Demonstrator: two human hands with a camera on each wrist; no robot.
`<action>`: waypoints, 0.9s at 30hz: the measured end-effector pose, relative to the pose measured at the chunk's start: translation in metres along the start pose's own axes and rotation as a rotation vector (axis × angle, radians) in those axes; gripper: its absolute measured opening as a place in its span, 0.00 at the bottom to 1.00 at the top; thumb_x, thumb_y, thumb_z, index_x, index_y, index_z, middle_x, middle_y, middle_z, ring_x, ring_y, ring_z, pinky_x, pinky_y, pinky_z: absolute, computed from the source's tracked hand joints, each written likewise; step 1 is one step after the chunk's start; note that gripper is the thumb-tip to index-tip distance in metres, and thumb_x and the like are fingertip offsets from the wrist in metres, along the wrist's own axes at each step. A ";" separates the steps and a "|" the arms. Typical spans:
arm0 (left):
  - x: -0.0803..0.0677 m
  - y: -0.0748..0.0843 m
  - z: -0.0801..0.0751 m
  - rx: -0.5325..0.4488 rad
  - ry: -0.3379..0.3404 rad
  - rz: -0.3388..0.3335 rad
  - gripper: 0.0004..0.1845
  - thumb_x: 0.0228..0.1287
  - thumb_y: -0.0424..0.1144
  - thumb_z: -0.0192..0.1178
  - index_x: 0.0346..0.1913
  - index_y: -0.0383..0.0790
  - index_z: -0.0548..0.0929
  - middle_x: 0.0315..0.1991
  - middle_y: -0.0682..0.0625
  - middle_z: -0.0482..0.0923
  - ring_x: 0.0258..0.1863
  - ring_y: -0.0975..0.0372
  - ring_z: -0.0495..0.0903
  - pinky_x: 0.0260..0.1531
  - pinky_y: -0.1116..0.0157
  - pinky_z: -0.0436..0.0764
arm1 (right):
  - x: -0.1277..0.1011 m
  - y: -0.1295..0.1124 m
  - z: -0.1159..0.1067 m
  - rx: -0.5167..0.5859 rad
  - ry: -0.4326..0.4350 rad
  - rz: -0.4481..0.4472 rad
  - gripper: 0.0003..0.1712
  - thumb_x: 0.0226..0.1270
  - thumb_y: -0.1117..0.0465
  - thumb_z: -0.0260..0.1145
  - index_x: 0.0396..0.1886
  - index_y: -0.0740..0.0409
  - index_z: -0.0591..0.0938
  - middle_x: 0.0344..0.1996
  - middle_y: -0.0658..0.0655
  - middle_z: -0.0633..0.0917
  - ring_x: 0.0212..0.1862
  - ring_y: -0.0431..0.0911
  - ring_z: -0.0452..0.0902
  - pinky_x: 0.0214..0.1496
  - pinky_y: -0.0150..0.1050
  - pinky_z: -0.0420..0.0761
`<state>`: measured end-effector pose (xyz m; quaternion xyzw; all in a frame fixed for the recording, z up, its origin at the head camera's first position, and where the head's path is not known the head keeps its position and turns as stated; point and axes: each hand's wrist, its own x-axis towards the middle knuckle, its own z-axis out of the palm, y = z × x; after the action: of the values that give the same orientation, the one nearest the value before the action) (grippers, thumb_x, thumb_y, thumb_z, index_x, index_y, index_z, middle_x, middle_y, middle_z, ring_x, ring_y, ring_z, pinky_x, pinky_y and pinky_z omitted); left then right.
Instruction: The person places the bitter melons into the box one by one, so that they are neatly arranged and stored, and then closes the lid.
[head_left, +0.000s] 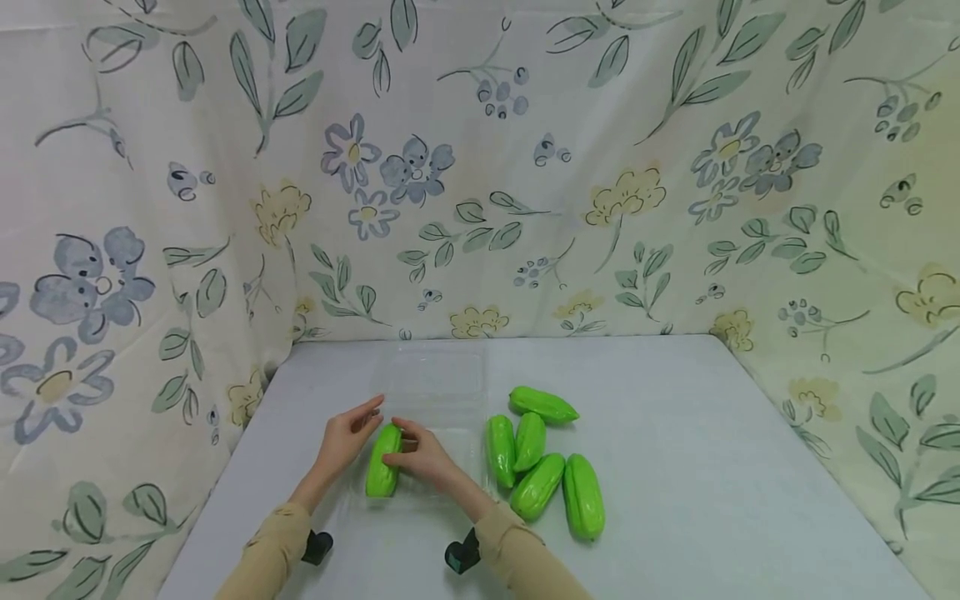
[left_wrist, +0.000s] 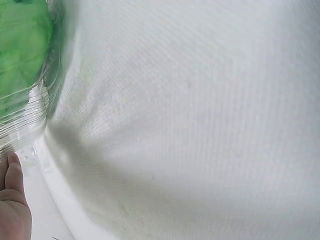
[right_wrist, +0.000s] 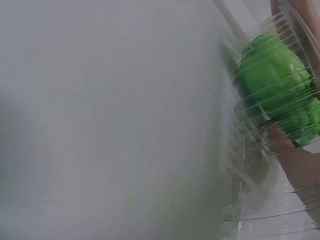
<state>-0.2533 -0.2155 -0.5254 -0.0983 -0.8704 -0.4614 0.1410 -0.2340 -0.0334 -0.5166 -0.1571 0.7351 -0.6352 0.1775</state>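
A clear plastic container (head_left: 457,462) with its lid (head_left: 431,375) folded back lies on the white table. Inside, along its left side, is a long, glossy, bright green gourd (head_left: 382,473). My right hand (head_left: 426,457) holds that gourd from the right, thumb on its top face and fingers at its far end. My left hand (head_left: 348,433) is at the container's left side, close to the gourd's far end, its fingers loosely bent. In the right wrist view, the gourd (right_wrist: 275,75) shows through the ribbed clear wall. The left wrist view shows fingers (left_wrist: 15,175) beside that wall.
Several more green gourds (head_left: 583,497) lie on the table right of the container, one of them (head_left: 543,404) crosswise at the back. A floral curtain (head_left: 480,208) hangs behind the table (head_left: 712,467) and along both sides.
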 end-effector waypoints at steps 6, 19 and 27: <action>0.000 0.000 -0.001 0.016 0.001 -0.004 0.20 0.65 0.38 0.61 0.59 0.40 0.78 0.52 0.42 0.82 0.42 0.64 0.79 0.40 0.74 0.78 | -0.002 -0.001 0.002 -0.067 0.000 -0.051 0.36 0.61 0.61 0.68 0.68 0.62 0.67 0.60 0.66 0.74 0.58 0.57 0.75 0.53 0.44 0.80; -0.002 0.000 -0.002 0.023 0.006 0.010 0.19 0.66 0.38 0.60 0.59 0.41 0.79 0.51 0.41 0.82 0.44 0.56 0.82 0.40 0.71 0.79 | 0.001 0.001 0.008 -0.204 0.067 -0.102 0.31 0.59 0.56 0.70 0.62 0.60 0.74 0.53 0.61 0.81 0.49 0.51 0.81 0.47 0.36 0.81; -0.002 0.004 -0.002 0.011 -0.010 -0.023 0.20 0.66 0.37 0.59 0.60 0.41 0.78 0.53 0.41 0.81 0.48 0.52 0.82 0.45 0.65 0.80 | 0.004 0.003 0.011 -0.258 0.091 -0.120 0.31 0.57 0.54 0.72 0.60 0.60 0.76 0.50 0.60 0.82 0.47 0.48 0.82 0.44 0.32 0.80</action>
<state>-0.2501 -0.2147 -0.5214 -0.0897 -0.8746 -0.4578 0.1318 -0.2327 -0.0450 -0.5210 -0.1932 0.8072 -0.5514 0.0843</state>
